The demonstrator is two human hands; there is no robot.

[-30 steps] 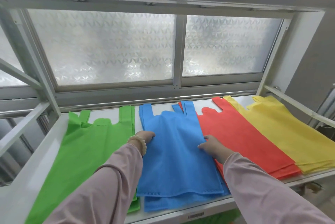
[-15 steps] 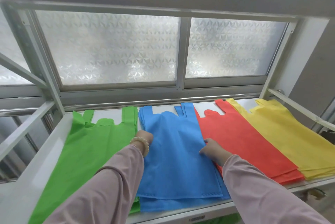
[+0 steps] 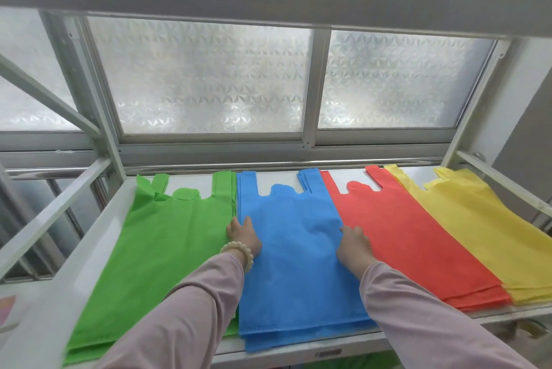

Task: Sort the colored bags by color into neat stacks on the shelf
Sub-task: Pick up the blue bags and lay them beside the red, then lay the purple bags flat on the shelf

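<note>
Blue non-woven bags (image 3: 298,264) lay stacked mid-shelf (image 3: 283,352), between the green stack (image 3: 167,249) on the left and the red stack (image 3: 403,234), with the yellow stack (image 3: 478,225) at the right end; the left hand (image 3: 243,235) rested flat, fingers straight, on the blue stack's left edge; the right hand (image 3: 354,244) pressed its right edge likewise, pinching nothing visible; sorting looked essentially done, all four colours separate; only squaring the blue stack's uneven near ends seemed left.

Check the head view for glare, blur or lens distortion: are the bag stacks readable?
Head view: soft daylight through the frosted window, no glare on the bags; wide-angle bowing of the shelf frame at the edges; near sleeves slightly blurred; blue stack, left hand, right hand sharp enough.
</note>
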